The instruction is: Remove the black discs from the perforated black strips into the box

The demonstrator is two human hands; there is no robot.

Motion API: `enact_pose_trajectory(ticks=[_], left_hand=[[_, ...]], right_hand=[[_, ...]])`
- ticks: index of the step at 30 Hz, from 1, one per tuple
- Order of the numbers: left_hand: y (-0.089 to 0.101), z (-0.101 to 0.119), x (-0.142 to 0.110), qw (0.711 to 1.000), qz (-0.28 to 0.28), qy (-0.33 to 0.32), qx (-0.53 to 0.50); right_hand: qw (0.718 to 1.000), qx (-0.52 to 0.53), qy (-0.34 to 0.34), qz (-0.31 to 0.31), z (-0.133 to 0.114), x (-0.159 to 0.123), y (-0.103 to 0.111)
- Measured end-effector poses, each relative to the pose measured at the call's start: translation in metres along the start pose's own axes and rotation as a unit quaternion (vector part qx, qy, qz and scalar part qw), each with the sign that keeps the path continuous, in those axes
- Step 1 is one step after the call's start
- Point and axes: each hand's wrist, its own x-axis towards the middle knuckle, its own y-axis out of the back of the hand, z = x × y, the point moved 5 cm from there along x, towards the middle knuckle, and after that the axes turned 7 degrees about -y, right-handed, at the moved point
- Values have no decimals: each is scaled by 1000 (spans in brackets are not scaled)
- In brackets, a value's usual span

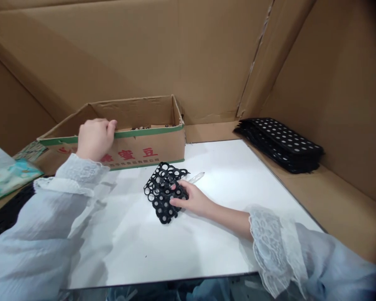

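And here the right hand [194,199] has it, thumb and fingertips drawn in on the right side of the black perforated pieces [164,207], which lie low at the middle of the white surface [219,246], just in front of the cardboard box [172,147]. Over on the other side, the left hand [95,138] is hooked across the box's near wall, thumb up on the rim; its fingers drop out of sight, so nobody can call whether they grip anything inside. Now the danger: that grip takes in only one side, so the loose left part could sag, fan out or snag by its holes. The slim clear tool [196,177] (pen-like, though its purpose is anyone's guess) lies right beside the fingers and could be knocked rolling by a careless sweep. Too hard a pull on the wall, and the box might tip or slide toward the pieces. Hard to read: how many layers are in that pinch, since they overlap black on black; and the box's contents, only a dotted sliver [140,128] showing above the rim. Both sleeves run out of frame.
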Motion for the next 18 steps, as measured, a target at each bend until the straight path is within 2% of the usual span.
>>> enact_pose_trajectory(ticks=[2,4,6,8,10,14,18], left_hand=[[7,26,-20,996,54,-53,54],[9,65,-47,985,51,-159,45],[1,105,-79,961,-30,-274,-23],[-12,134,-109,930,-122,-338,-80],[-23,146,-127,923,-169,-325,-119],[-39,141,-137,930,-239,-192,-202],[-41,131,-134,933,-250,-72,-250]], right_hand=[[1000,-15,22,10,-3,-1,1],[999,-32,29,25,-4,-2,2],[998,-41,28,47,-4,-1,4],[997,-44,23,61,-4,0,6],[996,-56,30,57,-5,1,6],[996,-74,46,38,-6,2,7],[996,-75,35,37,-4,0,8]])
